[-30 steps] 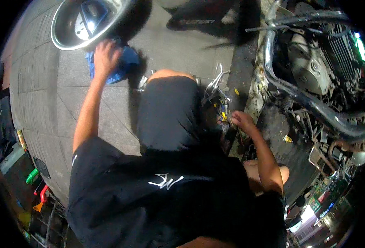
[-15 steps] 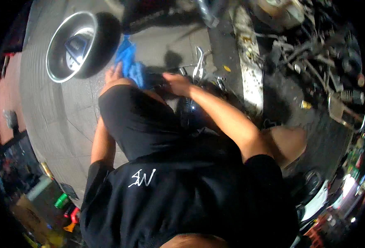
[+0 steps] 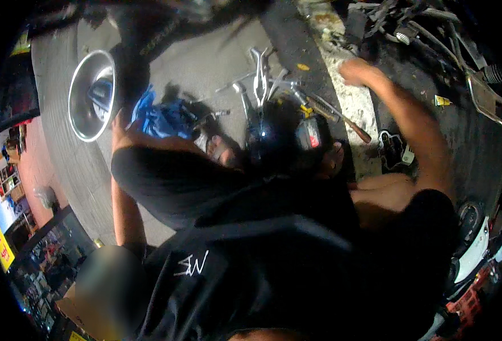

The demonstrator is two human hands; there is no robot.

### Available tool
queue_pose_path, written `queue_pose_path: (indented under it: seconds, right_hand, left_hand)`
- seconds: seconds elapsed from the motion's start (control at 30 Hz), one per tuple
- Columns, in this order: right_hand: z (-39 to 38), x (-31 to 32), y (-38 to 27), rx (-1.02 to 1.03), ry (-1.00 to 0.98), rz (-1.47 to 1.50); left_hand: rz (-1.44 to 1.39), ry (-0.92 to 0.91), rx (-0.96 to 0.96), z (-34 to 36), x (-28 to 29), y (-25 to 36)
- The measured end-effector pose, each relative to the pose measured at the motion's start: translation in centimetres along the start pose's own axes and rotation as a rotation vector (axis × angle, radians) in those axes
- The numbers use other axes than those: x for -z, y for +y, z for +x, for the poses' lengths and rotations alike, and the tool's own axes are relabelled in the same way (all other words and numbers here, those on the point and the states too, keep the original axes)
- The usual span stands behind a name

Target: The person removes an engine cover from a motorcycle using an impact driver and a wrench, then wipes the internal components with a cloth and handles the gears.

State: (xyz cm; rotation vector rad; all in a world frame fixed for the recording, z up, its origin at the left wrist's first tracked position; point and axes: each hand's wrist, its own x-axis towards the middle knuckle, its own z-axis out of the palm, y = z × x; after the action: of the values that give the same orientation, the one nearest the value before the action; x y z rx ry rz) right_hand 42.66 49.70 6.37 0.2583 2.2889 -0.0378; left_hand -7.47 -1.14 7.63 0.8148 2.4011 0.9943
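Note:
My left hand (image 3: pixel 120 129) is beyond my left knee, close to a bunched blue cloth (image 3: pixel 157 118) on the ground. Its fingers are partly hidden and blurred. My right hand (image 3: pixel 358 73) is stretched out to the far right, over a white painted strip (image 3: pixel 337 48); motion smears its fingers and I make out nothing in it. Between my feet is a shiny black rounded object (image 3: pixel 271 136). Bare silver metal tools (image 3: pixel 259 77) lie just beyond it. A long tool with a brown handle (image 3: pixel 358 132) rests at the strip's edge.
A round metal bowl (image 3: pixel 76 113) holding a blue-and-white object stands at left. Metal frames and mechanical parts (image 3: pixel 455 40) are heaped at the far right. A small yellow package (image 3: pixel 442 100) and a dark chain-like loop (image 3: pixel 393 149) lie on the right-hand ground.
My right hand has left the area beside the cloth and swung far right over the white strip. My left hand has shifted slightly left and down, and the cloth lies lower and more spread.

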Motion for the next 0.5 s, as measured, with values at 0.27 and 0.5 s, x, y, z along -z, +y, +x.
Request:
queue_pose_path:
  seconds: [0.27,0.5]
  right_hand:
    - [-15.4,-21.8,1.2,-0.152,-0.253,0.53]
    - [-14.5,-26.6,-2.5,-0.587,-0.087,0.793]
  left_hand:
    - [-0.215,-0.071,0.019,2.4,6.6,16.4]
    - [0.419,-0.539,-0.318,-2.8,0.8,35.6]
